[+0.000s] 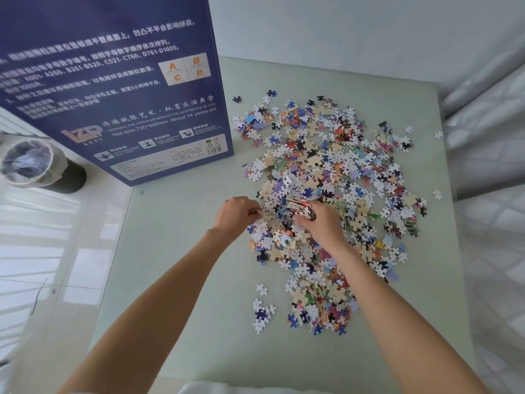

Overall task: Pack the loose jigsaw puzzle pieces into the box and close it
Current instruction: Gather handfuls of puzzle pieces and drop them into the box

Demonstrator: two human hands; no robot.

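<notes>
A wide heap of loose jigsaw puzzle pieces [335, 172] covers the right half of a pale green table [181, 280]. The dark blue puzzle box [113, 81] stands upright at the table's back left, printed side facing me; its opening is hidden. My left hand [234, 216] is at the heap's left edge, fingers curled around a few pieces. My right hand [319, 223] lies on the heap just beside it, fingers curled over a clump of pieces. The two hands are close together, scooping from both sides.
A waste bin lined with a plastic bag [31, 163] stands on the shiny floor to the left. White bedding [488, 166] borders the table on the right. Stray pieces [262, 311] lie near the table's front, others [437, 194] near its right edge.
</notes>
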